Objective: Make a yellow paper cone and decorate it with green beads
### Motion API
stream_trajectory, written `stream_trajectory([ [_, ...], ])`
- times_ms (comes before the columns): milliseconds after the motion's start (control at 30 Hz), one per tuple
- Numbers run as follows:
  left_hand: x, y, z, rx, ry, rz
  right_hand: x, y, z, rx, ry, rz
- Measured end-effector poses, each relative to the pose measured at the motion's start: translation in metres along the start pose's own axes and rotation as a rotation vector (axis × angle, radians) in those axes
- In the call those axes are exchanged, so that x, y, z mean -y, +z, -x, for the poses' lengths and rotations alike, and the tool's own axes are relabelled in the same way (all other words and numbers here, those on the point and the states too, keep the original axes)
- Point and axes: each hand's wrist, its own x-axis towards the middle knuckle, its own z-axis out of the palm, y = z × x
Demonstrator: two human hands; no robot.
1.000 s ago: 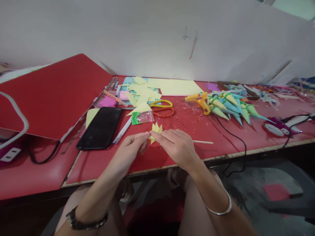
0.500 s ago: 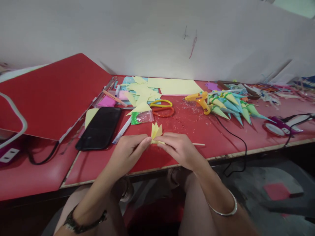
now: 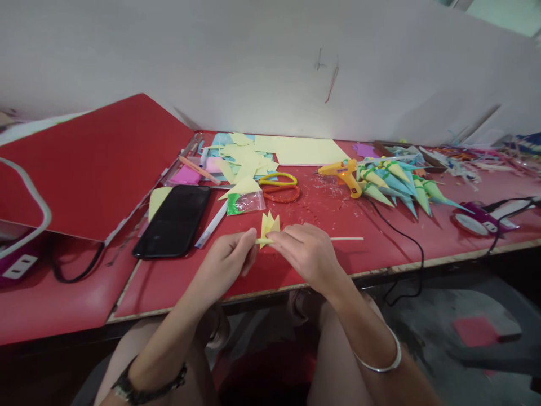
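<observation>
Nearest my view, bare knees sit below the edge of the red table (image 3: 177, 293). Just above that edge, my left hand (image 3: 228, 256) pinches the end of a pale stick (image 3: 346, 239), while my right hand (image 3: 307, 252) closes over its middle; the far end pokes out to the right. Between the two hands is the pointed yellow paper (image 3: 269, 223), touching the stick, tips facing the wall.

Close on the left lie a black phone (image 3: 173, 221) and a white pen (image 3: 211, 225). A plastic packet (image 3: 245, 202) lies just beyond the paper, with the scissors (image 3: 276, 182) beside it, so forward room is tight. To the right, a yellow glue gun (image 3: 345, 173) touches or nearly touches a heap of paper cones (image 3: 393, 179); its black cord (image 3: 412, 239) drops over the edge.

Farther back I see yellow scraps (image 3: 245, 158) and a yellow sheet (image 3: 308, 151). A slanted red board (image 3: 101, 163) takes up the left; behind everything rises a pale wall (image 3: 236, 67).
</observation>
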Motion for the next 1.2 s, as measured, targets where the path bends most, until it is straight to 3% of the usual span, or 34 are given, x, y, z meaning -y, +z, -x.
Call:
stream_trajectory([
  [100,0.002,-0.005,0.0,-0.094,0.26,-0.33,-0.006,-0.002,0.001,0.126,0.084,-0.238],
  [167,0.004,-0.009,-0.002,-0.059,0.389,-0.447,-0.008,-0.005,0.002,0.186,0.097,-0.353],
  [267,0.004,-0.012,-0.003,-0.034,0.442,-0.443,-0.009,-0.008,0.003,0.187,0.068,-0.367],
  [400,-0.001,-0.006,-0.001,-0.022,0.285,-0.26,-0.007,-0.008,0.003,0.133,0.013,-0.177],
  [600,-0.001,0.003,0.001,0.108,-0.117,0.219,-0.005,-0.006,0.001,-0.042,-0.084,0.133],
  [700,0.005,0.003,-0.003,0.18,-0.246,0.461,-0.004,-0.005,0.001,-0.113,-0.138,0.22],
  [867,0.011,0.002,-0.005,0.261,-0.271,0.622,-0.003,-0.004,0.001,-0.153,-0.179,0.274],
  [1200,0.005,0.004,-0.003,0.176,-0.249,0.615,0.001,-0.003,0.0,-0.098,-0.105,0.218],
])
